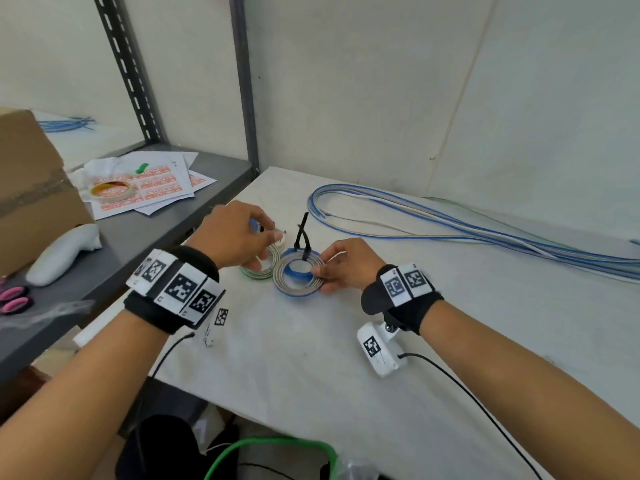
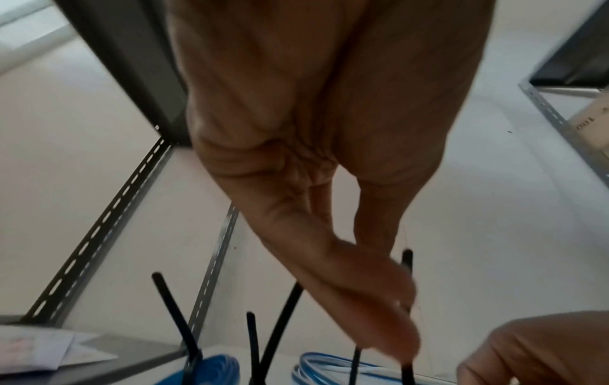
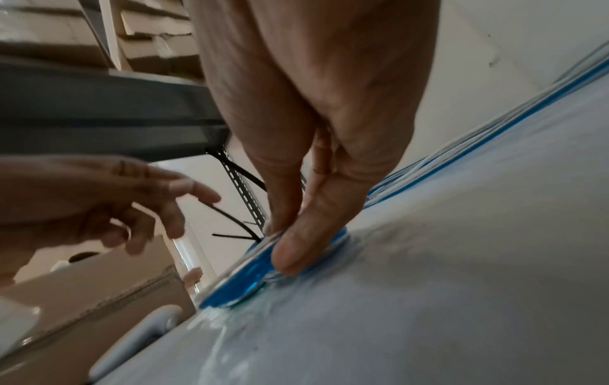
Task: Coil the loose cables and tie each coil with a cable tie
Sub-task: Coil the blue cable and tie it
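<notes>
A flat blue and grey cable coil (image 1: 287, 287) lies on the white table (image 1: 311, 358), with black cable ties (image 1: 302, 233) standing up from its far side. My right hand (image 1: 320, 271) pinches the coil's right edge; in the right wrist view the thumb (image 3: 296, 250) lies on the blue coil (image 3: 243, 281). Left of it sits a green and white coil (image 1: 263, 271). My left hand (image 1: 266, 237) hovers over that coil, its fingers (image 2: 395, 312) fairly straight beside an upright tie (image 2: 407, 263). Loose blue and white cables (image 1: 450, 223) trail across the back right.
A grey shelf (image 1: 149, 237) to the left carries a cardboard box (image 1: 31, 188), a tape roll (image 1: 112, 190), label sheets (image 1: 156, 181), a white handheld device (image 1: 62, 254) and pink scissor handles (image 1: 14, 299). A green cable loop (image 1: 270, 445) hangs below the table's near edge.
</notes>
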Available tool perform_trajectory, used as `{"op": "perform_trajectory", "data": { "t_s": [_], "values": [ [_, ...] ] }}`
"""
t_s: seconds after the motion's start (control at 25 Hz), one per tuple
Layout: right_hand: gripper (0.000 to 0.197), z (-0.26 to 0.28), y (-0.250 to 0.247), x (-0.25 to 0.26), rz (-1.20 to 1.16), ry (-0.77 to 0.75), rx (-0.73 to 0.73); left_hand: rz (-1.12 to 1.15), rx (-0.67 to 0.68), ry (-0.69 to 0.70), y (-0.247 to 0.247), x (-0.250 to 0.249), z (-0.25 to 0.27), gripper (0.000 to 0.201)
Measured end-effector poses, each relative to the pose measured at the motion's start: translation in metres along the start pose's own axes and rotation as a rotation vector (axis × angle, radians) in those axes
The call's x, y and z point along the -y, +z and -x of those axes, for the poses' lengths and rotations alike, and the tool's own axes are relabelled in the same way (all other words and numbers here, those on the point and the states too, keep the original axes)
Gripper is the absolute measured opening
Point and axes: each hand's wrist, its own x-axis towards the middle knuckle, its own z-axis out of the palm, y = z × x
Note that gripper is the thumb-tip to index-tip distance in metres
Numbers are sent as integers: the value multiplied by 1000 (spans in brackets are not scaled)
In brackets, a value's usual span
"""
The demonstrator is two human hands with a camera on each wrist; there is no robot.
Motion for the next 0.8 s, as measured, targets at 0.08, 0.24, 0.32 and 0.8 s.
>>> {"op": "perform_trajectory", "data": {
  "t_s": [0.08,0.24,0.32,0.8],
  "values": [
    [23,-6,3,-3,79,4,-36,-47,-53,46,-1,-8,-3,16],
    [37,-10,-4,-4,218,-4,-39,-107,-167,160,14,-32,-19,13],
    [35,-7,-13,-3,336,-8,-6,-110,-199,194,24,-43,-34,13],
    [40,-45,-151,-25,1056,53,-352,-407,63,293,129,-99,-114,16]
  ]
}}
